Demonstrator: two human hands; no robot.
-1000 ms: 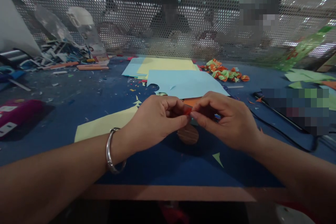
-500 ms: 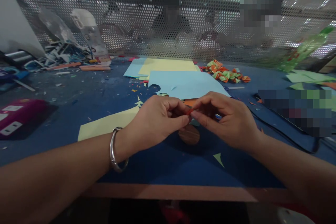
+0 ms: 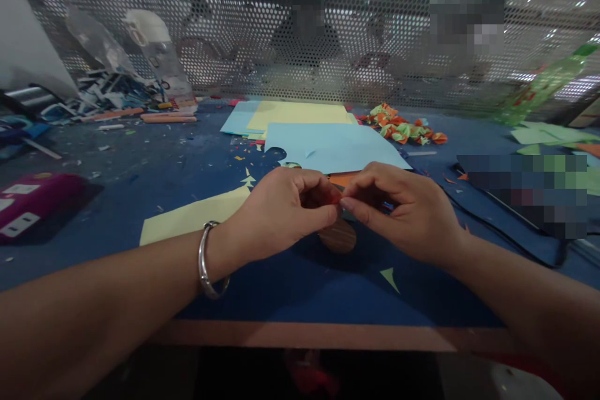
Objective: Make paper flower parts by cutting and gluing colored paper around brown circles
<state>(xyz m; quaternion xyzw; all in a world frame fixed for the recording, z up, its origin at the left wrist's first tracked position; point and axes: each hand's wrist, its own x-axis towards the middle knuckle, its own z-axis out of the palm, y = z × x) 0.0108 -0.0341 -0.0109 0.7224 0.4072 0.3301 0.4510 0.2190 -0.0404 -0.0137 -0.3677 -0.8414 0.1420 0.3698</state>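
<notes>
Between my fingertips is a small red-orange piece of paper (image 3: 335, 198), mostly covered by the fingers. My left hand (image 3: 293, 203), with a silver bangle at the wrist, pinches it from the left. From the right, the thumb and forefinger of my right hand (image 3: 403, 209) close on the same piece. Below the fingertips lies a round brown wooden-looking disc (image 3: 338, 237). Behind the hands, an orange paper (image 3: 341, 180) shows partly under a light blue sheet (image 3: 337, 147). A pale yellow-green sheet (image 3: 187, 215) lies beside my left wrist.
Crumpled orange and green paper bits (image 3: 405, 128) sit at the back right. A green bottle (image 3: 548, 87) leans farther right. A magenta power strip (image 3: 37, 203), a clear bottle (image 3: 164, 62) and orange sticks (image 3: 169, 119) are left. A perforated metal screen (image 3: 234, 25) stands behind.
Both hands stay together at nearly the same spot, their fingertips shifting slightly on the red-orange paper. The whole view has moved a little.
</notes>
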